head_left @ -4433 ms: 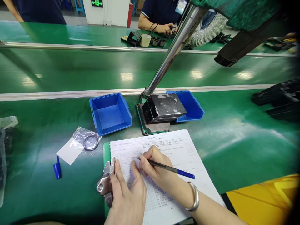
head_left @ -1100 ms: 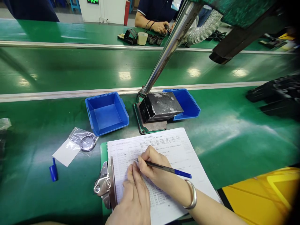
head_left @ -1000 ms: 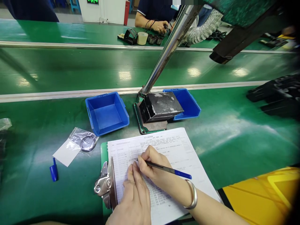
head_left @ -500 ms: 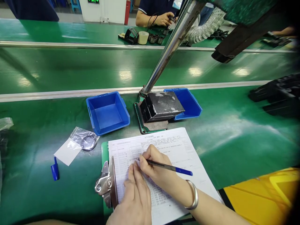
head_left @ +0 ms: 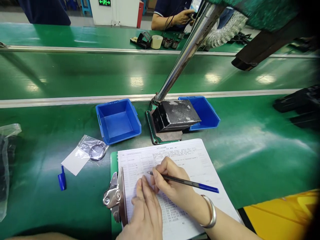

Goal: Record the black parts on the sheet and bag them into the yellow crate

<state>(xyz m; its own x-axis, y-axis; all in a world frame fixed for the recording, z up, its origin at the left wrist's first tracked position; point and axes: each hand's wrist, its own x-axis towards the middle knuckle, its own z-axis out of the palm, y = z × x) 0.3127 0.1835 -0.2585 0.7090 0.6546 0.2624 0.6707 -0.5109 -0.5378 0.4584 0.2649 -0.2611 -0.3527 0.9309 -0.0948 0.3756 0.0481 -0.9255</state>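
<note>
Gripping pen [head_left: 185, 182] in right hand [head_left: 167, 183], tip down on printed form [head_left: 197, 160] clipped to green clipboard [head_left: 114, 160] on belt; left hand [head_left: 145, 213] flat and loose, pressing sheet beside metal clip [head_left: 113, 196]. Versus half a second ago: pen slanted lower, blue end farther right, tip near same line. Form print too small to read; green arrow sign [head_left: 104, 2] far back.
</note>
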